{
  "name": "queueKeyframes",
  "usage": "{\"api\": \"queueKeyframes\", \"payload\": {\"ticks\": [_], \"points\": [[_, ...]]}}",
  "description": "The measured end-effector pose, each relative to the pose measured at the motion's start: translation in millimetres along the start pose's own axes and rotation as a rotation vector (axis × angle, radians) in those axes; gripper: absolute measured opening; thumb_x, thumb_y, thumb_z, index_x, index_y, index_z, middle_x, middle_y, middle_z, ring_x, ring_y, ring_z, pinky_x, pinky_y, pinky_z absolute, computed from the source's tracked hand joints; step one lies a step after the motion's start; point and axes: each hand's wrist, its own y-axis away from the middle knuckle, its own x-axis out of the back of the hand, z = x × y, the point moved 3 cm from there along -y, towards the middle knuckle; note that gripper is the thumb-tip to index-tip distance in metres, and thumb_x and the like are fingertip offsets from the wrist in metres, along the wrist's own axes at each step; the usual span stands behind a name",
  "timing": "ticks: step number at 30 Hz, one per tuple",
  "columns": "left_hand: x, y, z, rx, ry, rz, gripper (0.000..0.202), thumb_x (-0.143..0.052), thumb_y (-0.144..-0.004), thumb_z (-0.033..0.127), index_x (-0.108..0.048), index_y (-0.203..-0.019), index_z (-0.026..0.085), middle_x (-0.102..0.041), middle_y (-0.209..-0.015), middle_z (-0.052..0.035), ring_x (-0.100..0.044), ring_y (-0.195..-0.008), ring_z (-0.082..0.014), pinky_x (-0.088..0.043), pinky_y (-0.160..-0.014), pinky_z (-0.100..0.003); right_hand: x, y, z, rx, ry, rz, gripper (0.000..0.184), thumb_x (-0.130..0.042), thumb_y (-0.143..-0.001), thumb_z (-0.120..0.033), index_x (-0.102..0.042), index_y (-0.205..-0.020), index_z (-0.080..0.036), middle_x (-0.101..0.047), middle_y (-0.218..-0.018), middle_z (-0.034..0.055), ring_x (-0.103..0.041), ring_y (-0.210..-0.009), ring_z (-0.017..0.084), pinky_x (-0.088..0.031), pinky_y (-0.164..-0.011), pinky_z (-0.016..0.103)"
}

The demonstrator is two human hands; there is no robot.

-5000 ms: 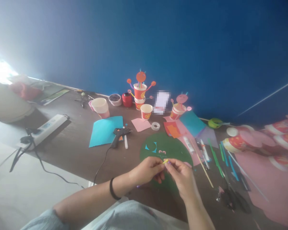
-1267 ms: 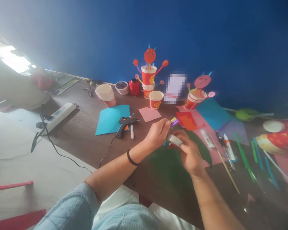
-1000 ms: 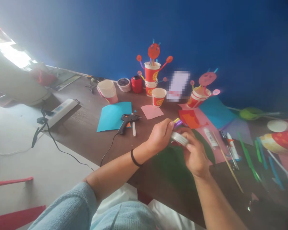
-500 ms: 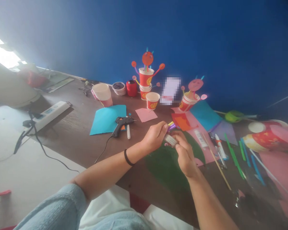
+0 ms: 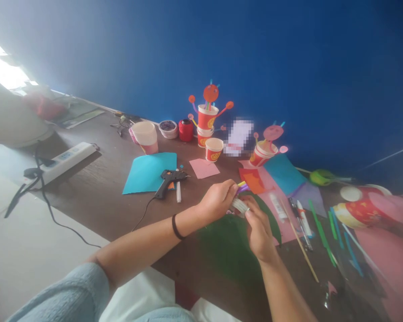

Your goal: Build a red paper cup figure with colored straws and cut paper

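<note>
My left hand (image 5: 216, 201) is closed around short yellow and purple straw pieces (image 5: 242, 186), whose ends stick out past the thumb. My right hand (image 5: 258, 226) pinches a small roll of clear tape (image 5: 239, 206) right against the left fingers. Both hands hover over a round dark green paper (image 5: 231, 243) lying on the brown table (image 5: 97, 197). A black band circles my left wrist.
A black glue gun (image 5: 168, 180) and a white marker lie on blue paper (image 5: 147, 172). Paper cups and cup figures (image 5: 207, 117) stand along the blue wall. Coloured papers, pens, sticks and straws (image 5: 319, 226) lie at right. A power strip (image 5: 65, 156) lies at left.
Five seconds ago both hands pinched the straw pieces and the tape lay on the table. Now my right hand holds the tape roll. Over the last second the hands stayed together; the camera shifted.
</note>
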Motion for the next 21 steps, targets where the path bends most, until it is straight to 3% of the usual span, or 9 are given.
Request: {"api": "queueKeyframes", "payload": {"ticks": [3, 7, 9, 12, 17, 21], "points": [[-5.3, -2, 2, -0.045, -0.16, -0.011, 0.03, -0.028, -0.093, 0.03, -0.045, -0.072, 0.019, -0.052, -0.064, 0.0012, -0.047, -0.056, -0.011, -0.035, -0.054, -0.022, 2, -2, 7, -0.04, -0.015, 0.016, 0.021, -0.041, -0.083, -0.028, -0.059, -0.075, -0.021, -0.055, -0.088, 0.004, -0.053, -0.078, 0.019, -0.043, -0.067, 0.028], [-12.8, 4, 5, -0.236, -0.383, -0.017, 0.029, -0.027, -0.093, 0.027, -0.049, -0.077, 0.017, -0.057, -0.071, -0.0028, -0.053, -0.062, -0.0133, -0.035, -0.054, -0.023, 2, -2, 19, -0.162, 0.035, 0.032, 0.025, -0.041, -0.08, -0.03, -0.063, -0.073, -0.021, -0.061, -0.078, 0.0045, -0.055, -0.07, 0.02, -0.043, -0.059, 0.028], [-14.1, 7, 5, -0.316, -0.424, -0.026, 0.032, -0.025, -0.093, 0.028, -0.051, -0.078, 0.017, -0.058, -0.073, -0.004, -0.054, -0.063, -0.0137, -0.035, -0.054, -0.024, 2, -1, 24, -0.207, 0.049, 0.031, 0.025, -0.041, -0.079, -0.031, -0.063, -0.072, -0.021, -0.062, -0.073, 0.0043, -0.055, -0.067, 0.02, -0.043, -0.056, 0.028], [-8.6, 9, 2, -0.305, -0.401, 0.02, 0.033, -0.024, -0.094, 0.029, -0.051, -0.079, 0.016, -0.058, -0.073, -0.0042, -0.053, -0.062, -0.013, -0.036, -0.055, -0.023, 0, 0, 24, -0.214, -0.025, 0.046, 0.024, -0.041, -0.075, -0.028, -0.064, -0.073, -0.02, -0.061, -0.076, 0.0048, -0.055, -0.068, 0.02, -0.044, -0.056, 0.029], [11.3, 5, -10, -0.054, -0.095, 0.193, 0.029, -0.029, -0.093, 0.03, -0.046, -0.073, 0.017, -0.048, -0.063, 0.0011, -0.044, -0.056, -0.0097, -0.035, -0.056, -0.022, 4, -2, 16, -0.175, -0.295, 0.087, 0.031, -0.037, -0.074, -0.022, -0.065, -0.086, -0.019, -0.053, -0.094, 0.0065, -0.055, -0.082, 0.021, -0.049, -0.062, 0.031], [10.8, 2, -15, 0.134, 0.425, 0.147, 0.035, -0.031, -0.093, 0.042, -0.04, -0.068, 0.018, -0.036, -0.056, 0.0054, -0.032, -0.047, -0.0063, -0.026, -0.045, -0.019, 9, -3, 14, -0.062, -0.322, 0.115, 0.03, -0.037, -0.072, -0.02, -0.065, -0.082, -0.018, -0.049, -0.098, 0.0069, -0.053, -0.09, 0.024, -0.048, -0.067, 0.034]]}}
